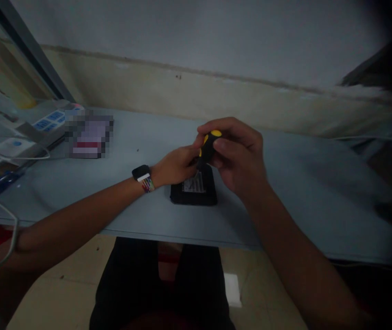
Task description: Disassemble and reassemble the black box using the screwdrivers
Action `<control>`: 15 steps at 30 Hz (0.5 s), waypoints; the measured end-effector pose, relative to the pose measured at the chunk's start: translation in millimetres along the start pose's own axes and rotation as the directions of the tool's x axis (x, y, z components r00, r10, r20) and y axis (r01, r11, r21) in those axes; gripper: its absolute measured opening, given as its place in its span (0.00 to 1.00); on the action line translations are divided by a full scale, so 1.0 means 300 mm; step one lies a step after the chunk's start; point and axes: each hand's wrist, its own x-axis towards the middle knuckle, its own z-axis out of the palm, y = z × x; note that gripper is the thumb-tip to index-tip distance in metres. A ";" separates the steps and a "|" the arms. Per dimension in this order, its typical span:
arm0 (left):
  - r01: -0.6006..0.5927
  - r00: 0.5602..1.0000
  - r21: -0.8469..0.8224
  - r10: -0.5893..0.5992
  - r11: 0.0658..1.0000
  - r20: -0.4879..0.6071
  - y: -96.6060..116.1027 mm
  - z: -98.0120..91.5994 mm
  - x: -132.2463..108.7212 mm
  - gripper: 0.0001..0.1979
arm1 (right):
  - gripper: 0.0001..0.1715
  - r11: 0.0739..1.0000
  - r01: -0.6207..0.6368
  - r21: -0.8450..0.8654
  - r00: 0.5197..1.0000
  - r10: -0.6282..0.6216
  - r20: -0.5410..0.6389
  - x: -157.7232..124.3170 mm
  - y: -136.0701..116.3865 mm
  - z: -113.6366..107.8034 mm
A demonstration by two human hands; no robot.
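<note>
A black and yellow screwdriver is in my right hand, whose fingers are wrapped round its handle. The tool leans, its shaft pointing down at a black box-like device with a pale printed label. My left hand reaches in from the left, close to the lower end of the handle and over the device's far part. Its fingertips are hidden behind the screwdriver and my right hand, so what they grip cannot be made out. The device lies on the light blue table.
At the left lie a blurred-out phone-like object, a white power strip, a second white strip, pale cables and a blue item. A wall stands behind the table. A dark object is at the right.
</note>
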 end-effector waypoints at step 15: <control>0.003 0.998 0.067 -0.007 0.998 0.060 0.087 -0.006 -0.031 0.17 | 0.09 0.977 -0.103 -0.185 0.990 0.083 -0.113 -0.053 -0.050 0.029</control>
